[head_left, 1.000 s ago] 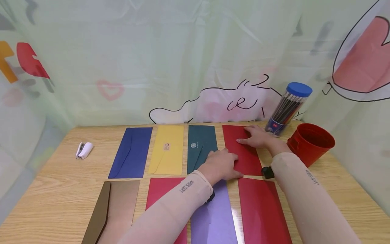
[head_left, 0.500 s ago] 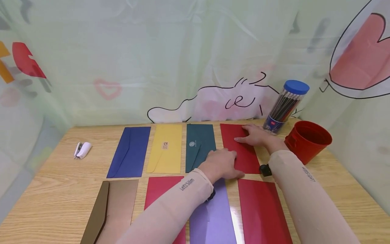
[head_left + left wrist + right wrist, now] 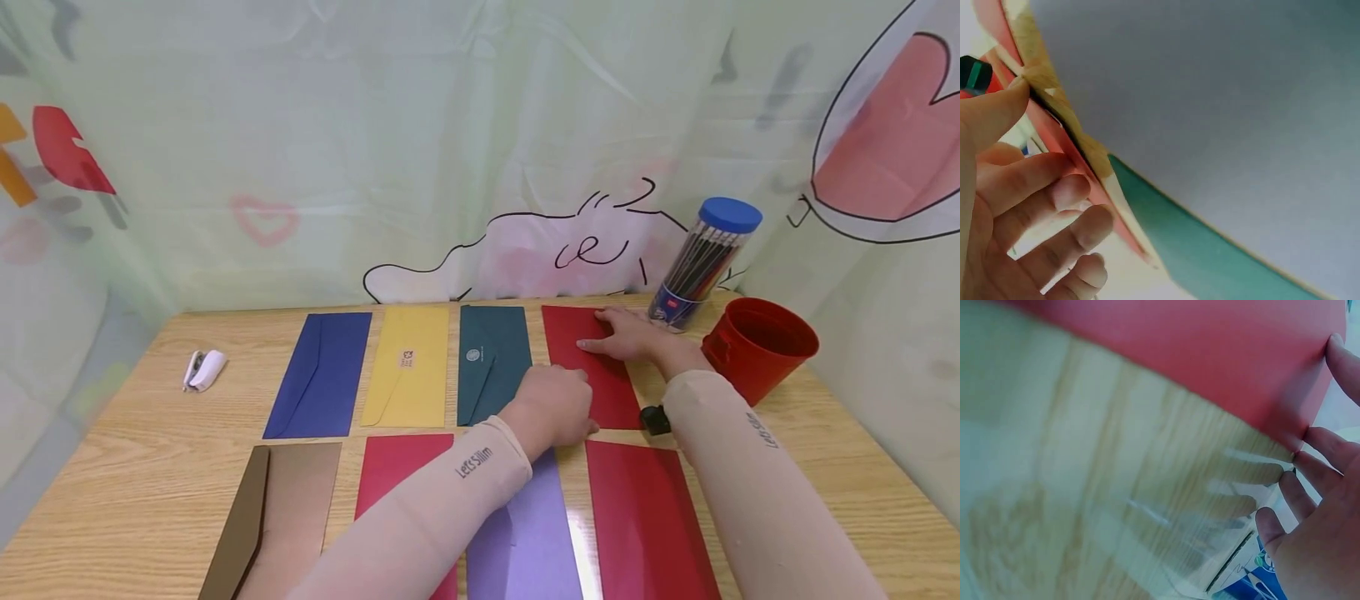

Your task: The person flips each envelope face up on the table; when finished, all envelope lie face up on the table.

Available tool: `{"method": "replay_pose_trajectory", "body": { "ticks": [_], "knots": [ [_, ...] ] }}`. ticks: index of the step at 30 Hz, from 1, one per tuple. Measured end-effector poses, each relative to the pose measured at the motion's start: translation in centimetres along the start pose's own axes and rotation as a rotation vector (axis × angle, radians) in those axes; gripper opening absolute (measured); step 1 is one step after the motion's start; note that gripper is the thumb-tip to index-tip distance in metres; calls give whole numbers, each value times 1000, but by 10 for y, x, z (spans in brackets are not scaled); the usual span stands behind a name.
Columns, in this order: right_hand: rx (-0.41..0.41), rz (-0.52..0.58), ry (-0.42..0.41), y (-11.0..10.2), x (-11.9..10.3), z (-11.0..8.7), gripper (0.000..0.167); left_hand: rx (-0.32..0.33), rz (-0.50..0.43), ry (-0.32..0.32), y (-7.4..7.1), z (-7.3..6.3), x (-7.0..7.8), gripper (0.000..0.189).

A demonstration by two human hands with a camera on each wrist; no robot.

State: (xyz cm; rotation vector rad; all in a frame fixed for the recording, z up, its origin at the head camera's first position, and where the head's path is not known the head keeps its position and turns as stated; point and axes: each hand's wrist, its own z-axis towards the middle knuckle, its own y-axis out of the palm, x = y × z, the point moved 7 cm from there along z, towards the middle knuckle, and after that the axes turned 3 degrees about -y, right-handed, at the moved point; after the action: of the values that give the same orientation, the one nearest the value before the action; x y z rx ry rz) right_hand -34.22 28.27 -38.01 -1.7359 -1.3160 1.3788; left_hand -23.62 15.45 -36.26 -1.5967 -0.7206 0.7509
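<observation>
A dark red envelope (image 3: 611, 392) lies flat at the right end of the back row. At its left edge, toward the near corner, my left hand (image 3: 551, 404) has its fingertips; in the left wrist view that hand (image 3: 1029, 212) shows thumb and loosely bent fingers along the red strip (image 3: 1054, 134). My right hand (image 3: 630, 333) rests on the envelope's far right part with thumb and fingers spread. From the right wrist, its fingertips (image 3: 1335, 340) touch the red paper (image 3: 1197, 356) near a corner. A purple envelope (image 3: 536, 533) lies partly under my left forearm.
Blue (image 3: 318, 375), yellow (image 3: 408, 392) and dark green (image 3: 487, 333) envelopes continue the back row. Brown (image 3: 300, 492), pinkish-red (image 3: 397, 458) and another red envelope (image 3: 648, 517) lie nearer. A pencil tub (image 3: 697, 267) and red bucket (image 3: 757, 350) stand right; a white stapler (image 3: 204, 369) lies left.
My left hand has turned slightly and its fingers have drawn in at the red envelope's edge. The right hand stays in place on the envelope. The head view has shifted a little.
</observation>
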Motion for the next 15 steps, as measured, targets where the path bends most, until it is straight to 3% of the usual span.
{"method": "replay_pose_trajectory", "body": {
  "ticks": [7, 11, 15],
  "knots": [
    [-38, -13, -37, 2, 2, 2, 83, -10, 180, 69, 0, -6, 7, 37],
    [-42, -14, -54, 2, 3, 2, 80, 71, 197, 121, -3, -9, 9, 45],
    [-22, 15, -99, -1, -1, -2, 81, 164, 175, 134, -9, -12, 4, 68]
  ]
}}
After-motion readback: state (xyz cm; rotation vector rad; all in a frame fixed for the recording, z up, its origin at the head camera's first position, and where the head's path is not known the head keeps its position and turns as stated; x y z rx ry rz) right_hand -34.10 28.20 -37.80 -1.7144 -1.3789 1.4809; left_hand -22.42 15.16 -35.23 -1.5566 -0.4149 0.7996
